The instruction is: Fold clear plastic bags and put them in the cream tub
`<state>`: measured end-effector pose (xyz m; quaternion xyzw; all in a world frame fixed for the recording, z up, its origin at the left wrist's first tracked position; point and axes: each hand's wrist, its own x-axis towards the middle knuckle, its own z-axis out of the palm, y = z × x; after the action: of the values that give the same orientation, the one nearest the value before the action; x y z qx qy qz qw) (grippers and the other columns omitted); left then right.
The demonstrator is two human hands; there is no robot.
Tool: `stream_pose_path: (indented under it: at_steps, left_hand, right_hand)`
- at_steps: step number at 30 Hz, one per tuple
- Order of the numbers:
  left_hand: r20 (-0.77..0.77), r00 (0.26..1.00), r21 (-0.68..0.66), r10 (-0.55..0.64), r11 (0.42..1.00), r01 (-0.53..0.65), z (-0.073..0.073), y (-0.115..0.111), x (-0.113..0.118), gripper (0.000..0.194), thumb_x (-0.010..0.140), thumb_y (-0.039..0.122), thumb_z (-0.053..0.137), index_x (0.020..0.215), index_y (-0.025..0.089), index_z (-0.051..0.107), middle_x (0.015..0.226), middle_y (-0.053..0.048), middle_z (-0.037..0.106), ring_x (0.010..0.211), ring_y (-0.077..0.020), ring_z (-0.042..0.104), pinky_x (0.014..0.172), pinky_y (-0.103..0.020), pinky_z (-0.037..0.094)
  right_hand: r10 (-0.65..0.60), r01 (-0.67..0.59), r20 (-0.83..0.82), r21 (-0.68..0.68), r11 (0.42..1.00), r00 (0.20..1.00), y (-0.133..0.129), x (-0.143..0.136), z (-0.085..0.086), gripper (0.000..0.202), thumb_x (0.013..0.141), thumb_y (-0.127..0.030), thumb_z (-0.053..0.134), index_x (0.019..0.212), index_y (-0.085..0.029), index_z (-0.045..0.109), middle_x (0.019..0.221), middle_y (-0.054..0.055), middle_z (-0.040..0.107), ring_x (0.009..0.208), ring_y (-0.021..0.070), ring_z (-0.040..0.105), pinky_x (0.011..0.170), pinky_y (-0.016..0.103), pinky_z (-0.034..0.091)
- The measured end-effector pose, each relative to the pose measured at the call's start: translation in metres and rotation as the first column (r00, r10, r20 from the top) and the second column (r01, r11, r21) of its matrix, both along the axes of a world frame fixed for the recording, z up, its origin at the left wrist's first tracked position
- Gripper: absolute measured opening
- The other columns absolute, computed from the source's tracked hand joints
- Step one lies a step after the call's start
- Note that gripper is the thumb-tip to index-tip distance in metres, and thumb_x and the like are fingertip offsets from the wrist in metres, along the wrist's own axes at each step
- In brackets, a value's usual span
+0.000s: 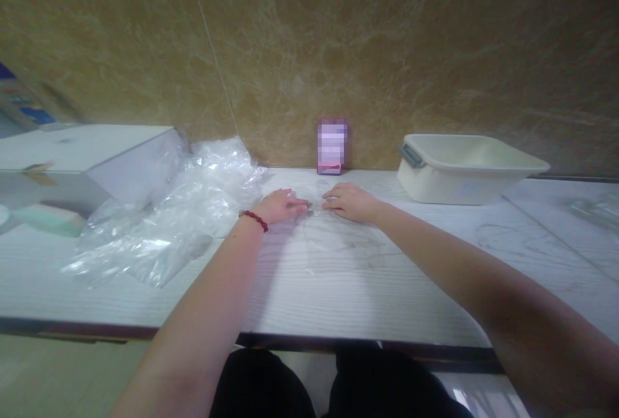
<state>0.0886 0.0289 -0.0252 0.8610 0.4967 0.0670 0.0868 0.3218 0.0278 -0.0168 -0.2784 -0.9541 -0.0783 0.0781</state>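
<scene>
**Left hand (pixel 282 206), thin clear film (pixel 338 250), right hand (pixel 351 202): film lies between and below the fingertips, mid-frame**

White box (pixel 128 176) at the left edge of the frame, pale green block (pixel 51 219) just below it; a crumpled heap of clear plastic (pixel 184 205) spreads from the box toward centre; left hand sits left of centre, red bead bracelet (pixel 255 218) on the wrist, fingers reaching right, loosely extended with a slight curl, fingertips at the film's upper left; cannot tell if they pinch it.

Film lies on the pale table (pixel 300 302) at mid-frame, to the right of the left hand and mostly below the right one; a shiny crease shows in the gap between the two sets of fingertips, left ones looking slightly closer; faint outline, long axis can't be told; lower edge runs roughly across the frame.

Phone (pixel 331 147) stands against the wall (pixel 314 50) above that gap, screen blurred; right hand is right of centre, palm down, fingers a little spread and pointing left over the film's upper part, grip unclear; cream tub (pixel 445 189) sits further right, well apart from the film; something clear (pixel 597 211) lies at the right edge, too blurred to name.
</scene>
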Motion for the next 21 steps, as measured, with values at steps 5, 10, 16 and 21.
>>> stream_pose_path:
  at_steps: [5,10,16,21]
  left_hand:
    - [-0.064,0.998,-0.019,-0.008,1.000,0.007,0.0066,-0.0028,-0.0013,0.046,0.078,0.053,0.027,0.110,0.030,0.051,0.125,-0.004,0.041,0.113,-0.0214,0.036,0.094,-0.032,0.024]
    - [-0.072,0.997,-0.033,-0.026,0.999,0.024,0.0055,-0.0020,-0.0034,0.047,0.077,0.055,0.026,0.112,0.033,0.048,0.126,-0.003,0.038,0.113,-0.0213,0.035,0.094,-0.033,0.023]
    - [-0.156,0.988,-0.070,-0.011,0.998,0.000,0.0036,-0.0028,-0.0028,0.057,0.068,0.067,0.024,0.114,0.039,0.044,0.128,-0.002,0.034,0.115,-0.0294,0.028,0.092,-0.044,0.021]
    - [-0.186,0.982,-0.106,-0.033,0.994,0.014,0.0043,-0.0032,-0.0077,0.059,0.066,0.070,0.023,0.116,0.043,0.039,0.127,-0.004,0.033,0.112,-0.0322,0.030,0.089,-0.049,0.022]
  right_hand:
    - [-0.015,0.015,-0.017,0.004,1.000,1.000,0.0005,-0.0019,0.0006,0.032,0.077,-0.018,0.042,0.105,-0.024,0.056,0.108,0.003,0.054,0.099,0.0182,0.043,0.084,0.036,0.031]
    - [-0.041,0.039,-0.084,-0.023,0.999,0.996,0.0010,-0.0044,0.0009,0.036,0.074,-0.012,0.042,0.105,-0.023,0.056,0.108,0.002,0.054,0.099,0.0176,0.043,0.085,0.035,0.031]
    - [-0.052,0.046,-0.086,-0.071,0.996,0.995,-0.0025,-0.0083,-0.0017,0.034,0.073,-0.012,0.043,0.099,-0.028,0.059,0.112,0.000,0.052,0.102,0.0191,0.038,0.087,0.039,0.029]
    - [-0.130,0.120,-0.086,-0.118,0.986,0.988,-0.0021,-0.0013,-0.0055,0.034,0.072,-0.010,0.043,0.093,-0.028,0.062,0.112,-0.001,0.051,0.104,0.0195,0.036,0.088,0.040,0.028]
